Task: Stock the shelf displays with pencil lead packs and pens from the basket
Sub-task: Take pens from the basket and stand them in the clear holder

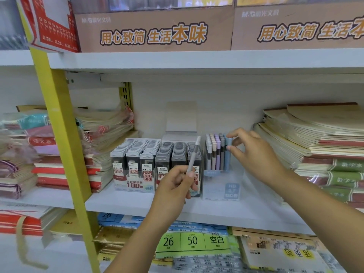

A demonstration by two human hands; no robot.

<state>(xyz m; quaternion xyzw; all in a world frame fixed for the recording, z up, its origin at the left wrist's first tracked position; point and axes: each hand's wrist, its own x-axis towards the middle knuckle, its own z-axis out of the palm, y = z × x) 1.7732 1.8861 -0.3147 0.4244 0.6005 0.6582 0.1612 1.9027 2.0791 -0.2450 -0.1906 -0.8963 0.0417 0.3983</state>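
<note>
Grey pen (194, 154) gripped, tilted, in left hand (175, 186); right hand (254, 152) pinches blue pen (228, 156) standing in clear pen display (222, 188) — just beside lead-pack trays (136, 160) on white shelf (118, 201).

On the brown cardboard box (153, 34) on the upper shelf, "M&G" and the slogan "用心致简 生活本味" are printed. "HB 0.5" and "大容量铅芯 100根" can be read on the pencil lead display tray (136, 183). "HB 0.7" is marked on the clear pen display box (231, 191). "26", "50" and "空白" are shown on the green notebook label (192, 241) below.
</note>
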